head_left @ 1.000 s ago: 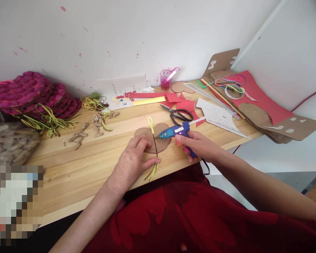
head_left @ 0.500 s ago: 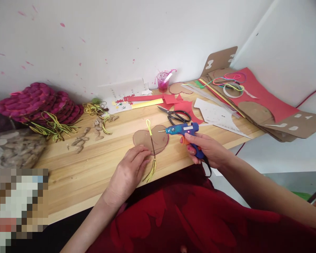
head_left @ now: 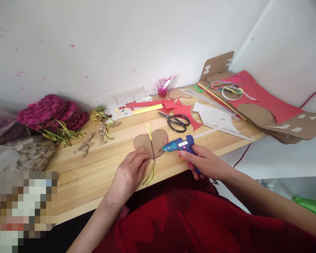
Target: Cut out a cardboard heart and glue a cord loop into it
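Observation:
A heart-like cardboard piece (head_left: 160, 138) lies on the table with a tasselled cord (head_left: 153, 151) across its middle. The cord has a yellow loop at the far end and a yellow-green tassel at the near end. My left hand (head_left: 129, 170) is closed at the cardboard's near left edge, fingertips on it close to the cord; the thumb is partly hidden. In my right hand (head_left: 204, 161) is a blue hot glue gun (head_left: 183, 143), a small red light showing on it. Its nozzle points left, over the cardboard's right part, near the cord.
Black scissors (head_left: 178, 123) lie just beyond the glue gun. Red paper scraps (head_left: 171, 104) and a cup of pink liquid (head_left: 162, 88) are farther back. Peanuts (head_left: 88, 144) and magenta woven pieces (head_left: 46, 110) lie left; stacked cardboard (head_left: 255, 114) and red sheets lie right.
The glue gun has come down and toward me, its nozzle now lower over the cardboard and tilted down. My left hand stays at the cardboard. The view has shifted slightly.

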`<state>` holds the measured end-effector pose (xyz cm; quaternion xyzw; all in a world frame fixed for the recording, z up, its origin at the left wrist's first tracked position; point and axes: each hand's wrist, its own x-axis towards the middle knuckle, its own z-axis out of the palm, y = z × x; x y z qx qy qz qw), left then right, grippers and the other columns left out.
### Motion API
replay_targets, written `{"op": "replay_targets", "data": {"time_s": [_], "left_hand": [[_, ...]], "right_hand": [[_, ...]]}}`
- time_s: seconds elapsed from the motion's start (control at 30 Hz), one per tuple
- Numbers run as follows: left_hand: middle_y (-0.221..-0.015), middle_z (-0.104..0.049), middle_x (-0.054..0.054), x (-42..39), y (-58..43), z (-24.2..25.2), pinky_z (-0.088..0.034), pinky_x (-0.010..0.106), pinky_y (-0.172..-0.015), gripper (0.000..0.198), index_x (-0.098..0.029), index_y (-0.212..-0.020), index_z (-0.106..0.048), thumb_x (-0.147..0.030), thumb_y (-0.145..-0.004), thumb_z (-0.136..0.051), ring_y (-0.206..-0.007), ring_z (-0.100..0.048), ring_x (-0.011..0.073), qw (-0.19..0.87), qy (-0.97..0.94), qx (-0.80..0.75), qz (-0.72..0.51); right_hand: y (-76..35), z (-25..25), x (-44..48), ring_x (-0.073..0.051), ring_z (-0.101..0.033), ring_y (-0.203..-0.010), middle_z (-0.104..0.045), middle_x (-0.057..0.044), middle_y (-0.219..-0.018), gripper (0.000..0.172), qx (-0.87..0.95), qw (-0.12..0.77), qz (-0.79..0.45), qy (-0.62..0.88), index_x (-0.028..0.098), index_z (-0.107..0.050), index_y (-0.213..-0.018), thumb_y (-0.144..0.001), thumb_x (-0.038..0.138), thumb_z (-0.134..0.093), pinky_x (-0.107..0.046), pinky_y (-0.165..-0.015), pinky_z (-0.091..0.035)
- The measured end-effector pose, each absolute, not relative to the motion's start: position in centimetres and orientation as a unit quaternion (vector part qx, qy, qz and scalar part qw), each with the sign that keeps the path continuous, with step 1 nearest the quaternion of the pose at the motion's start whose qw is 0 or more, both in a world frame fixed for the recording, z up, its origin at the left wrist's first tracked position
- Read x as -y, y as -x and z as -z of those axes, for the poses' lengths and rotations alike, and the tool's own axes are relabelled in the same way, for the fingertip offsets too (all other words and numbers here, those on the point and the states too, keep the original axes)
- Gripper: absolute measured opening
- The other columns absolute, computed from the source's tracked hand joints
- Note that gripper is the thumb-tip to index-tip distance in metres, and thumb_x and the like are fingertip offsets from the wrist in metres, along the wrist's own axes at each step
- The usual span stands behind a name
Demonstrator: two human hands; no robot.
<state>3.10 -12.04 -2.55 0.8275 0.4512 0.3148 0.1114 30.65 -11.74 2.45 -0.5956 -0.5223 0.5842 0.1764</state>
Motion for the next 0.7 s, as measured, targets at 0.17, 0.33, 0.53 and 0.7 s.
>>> {"op": "replay_targets", "data": {"time_s": [0.17,0.33,0.53,0.7], "left_hand": [[-0.113,-0.071,0.010,12.1,-3.0,2.6,-0.057,0.041,-0.099,0.017,-0.020,-0.108,-0.066,-0.017,-0.093,-0.059,-0.116,-0.065,0.0229,0.111,-0.828,-0.450,-0.317],[-0.114,-0.071,0.010,12.0,-2.9,3.1,-0.059,0.040,-0.096,0.018,-0.022,-0.109,-0.067,-0.019,-0.094,-0.059,-0.112,-0.068,0.0235,0.079,-0.827,-0.447,-0.331],[-0.108,-0.072,0.008,11.5,-2.9,3.4,-0.061,0.038,-0.091,0.020,-0.025,-0.105,-0.070,-0.017,-0.095,-0.054,-0.104,-0.070,0.0229,0.057,-0.836,-0.425,-0.343],[-0.105,-0.071,0.007,11.2,-2.8,3.1,-0.060,0.039,-0.088,0.020,-0.026,-0.108,-0.066,-0.017,-0.096,-0.054,-0.099,-0.069,0.0228,0.058,-0.837,-0.435,-0.327]], "right_hand": [[-31.0,-2.0,11.8,-0.008,-0.056,-0.040,-0.056,0.006,-0.062,0.039,0.487,0.211,-0.618,0.580,0.019,-0.049,-0.088,-0.093,0.057,-0.054,-0.017,-0.035,-0.034],[-30.9,-1.1,11.7,-0.009,-0.059,-0.044,-0.055,0.006,-0.062,0.039,0.398,0.320,-0.670,0.538,0.020,-0.053,-0.092,-0.090,0.058,-0.059,-0.016,-0.036,-0.037],[-29.2,-1.1,10.3,-0.021,-0.072,-0.093,-0.068,-0.007,-0.107,0.035,0.315,0.447,-0.668,0.506,0.023,-0.061,-0.103,-0.087,0.053,-0.066,-0.024,-0.051,-0.059],[-27.5,-1.3,9.1,-0.025,-0.065,-0.115,-0.058,-0.004,-0.138,0.042,0.321,0.451,-0.683,0.477,0.030,-0.060,-0.124,-0.087,0.049,-0.068,-0.029,-0.061,-0.065]]}}
